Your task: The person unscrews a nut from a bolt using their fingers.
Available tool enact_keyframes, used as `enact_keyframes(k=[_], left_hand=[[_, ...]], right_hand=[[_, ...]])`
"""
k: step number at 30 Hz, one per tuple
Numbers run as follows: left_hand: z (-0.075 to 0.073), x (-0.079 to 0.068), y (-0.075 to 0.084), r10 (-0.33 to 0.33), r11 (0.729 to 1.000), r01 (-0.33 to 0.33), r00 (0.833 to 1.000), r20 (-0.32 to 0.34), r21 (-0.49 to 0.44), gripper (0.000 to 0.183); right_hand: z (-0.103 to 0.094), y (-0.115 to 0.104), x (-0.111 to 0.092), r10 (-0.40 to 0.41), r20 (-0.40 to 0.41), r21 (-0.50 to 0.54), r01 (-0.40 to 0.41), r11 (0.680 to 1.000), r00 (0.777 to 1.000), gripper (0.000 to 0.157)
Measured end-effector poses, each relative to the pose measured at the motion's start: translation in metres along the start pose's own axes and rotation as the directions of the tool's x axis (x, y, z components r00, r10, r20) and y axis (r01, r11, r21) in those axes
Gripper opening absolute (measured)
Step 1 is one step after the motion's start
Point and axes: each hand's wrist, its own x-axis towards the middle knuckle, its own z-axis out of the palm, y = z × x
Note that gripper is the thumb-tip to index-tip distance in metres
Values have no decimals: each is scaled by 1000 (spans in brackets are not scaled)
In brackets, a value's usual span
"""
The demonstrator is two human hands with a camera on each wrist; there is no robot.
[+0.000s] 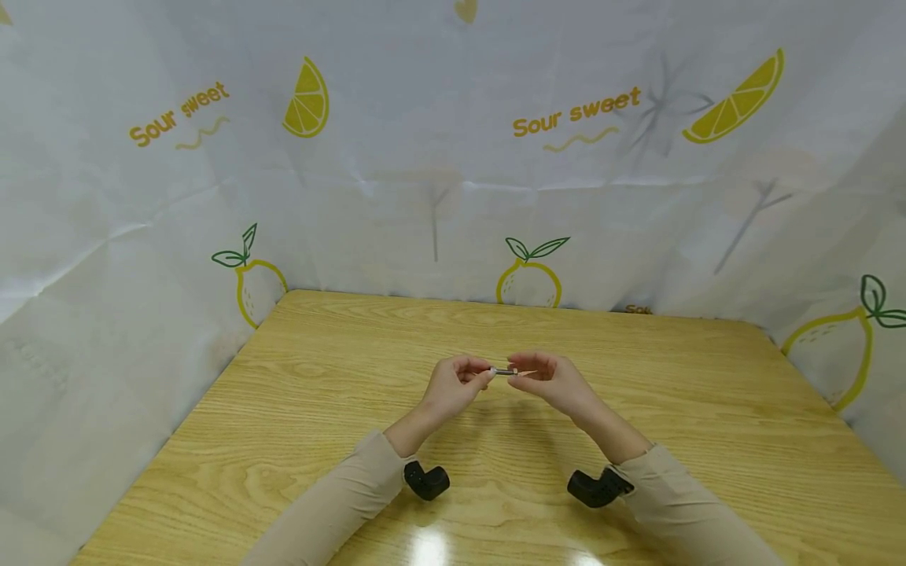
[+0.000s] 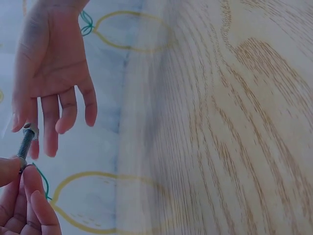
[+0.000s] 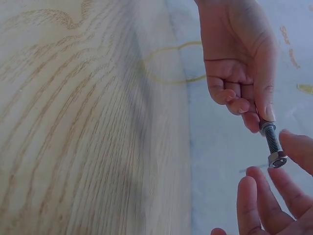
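Note:
A metal bolt is held lengthwise between the two hands, above the table. My left hand pinches one end between thumb and index finger, as the right wrist view also shows. A hex nut sits on the threads at the other end. Around that end, my right hand has its thumb and index finger spread. The index fingertip is at the nut, while in the left wrist view the thumb stands a little apart from it. The other right fingers extend loosely. The pinched end is partly hidden by the left fingers.
Beneath the hands is a wood-grain table. A white cloth with lemon prints hangs behind it and at the sides. Black curved mounts stick out at both sleeve cuffs.

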Motion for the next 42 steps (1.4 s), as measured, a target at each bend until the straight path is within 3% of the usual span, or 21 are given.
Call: enact_keyframes(k=[5, 9, 13, 20, 24, 28, 36, 42], left_hand=[[0, 0, 0, -3, 1000, 3, 1000, -1, 4, 20], [0, 1, -1, 1, 1000, -1, 1000, -2, 3, 20], [0, 1, -1, 4, 1000, -4, 1000, -2, -1, 19], [1, 1, -1, 0, 1000, 0, 1000, -8, 5, 20], [1, 0, 0, 8, 1000, -8, 1000, -11, 1, 19], [1, 0, 1, 8, 1000, -8, 1000, -12, -4, 19], [0, 0, 0, 21, 1000, -21, 1000, -6, 11, 20], [0, 0, 0, 30, 999, -30, 1000, -4, 17, 20]], right_hand=[[1, -2, 1, 55, -7, -45, -55, 997, 998, 45], [1, 0, 0, 28, -9, -21, -28, 999, 1000, 40], [0, 1, 0, 12, -2, 0, -12, 1000, 1000, 46], [1, -2, 0, 54, 8, -40, -54, 998, 999, 43], [0, -2, -1, 18, 1, -22, -18, 1000, 1000, 39], [0, -1, -1, 0, 3, -8, 0, 1000, 1000, 46], [1, -3, 0, 58, -6, -53, -59, 997, 998, 42], [0, 0, -1, 7, -12, 9, -7, 1000, 1000, 43]])
